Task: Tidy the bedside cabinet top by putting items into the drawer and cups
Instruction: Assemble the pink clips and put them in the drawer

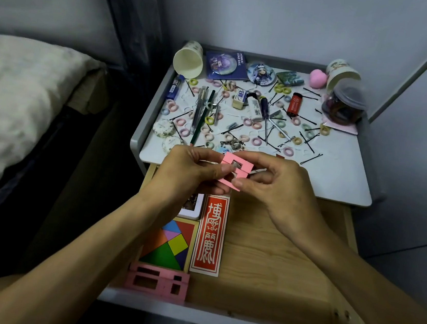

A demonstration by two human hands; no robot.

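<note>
Left hand (192, 170) and right hand (271, 185) both pinch a small flat pink slotted wooden piece (235, 168) between curled fingertips at the white worktop's (339, 177) front edge, with the open light-wood drawer (275, 263) just below, toward the person, both hands equally near.

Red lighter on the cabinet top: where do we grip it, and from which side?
Probably best to pinch the red lighter across its two long sides at mid-body, coming from straight above. It lies flat, with its long axis pointing away from the person, so both sides are exposed.
</note>
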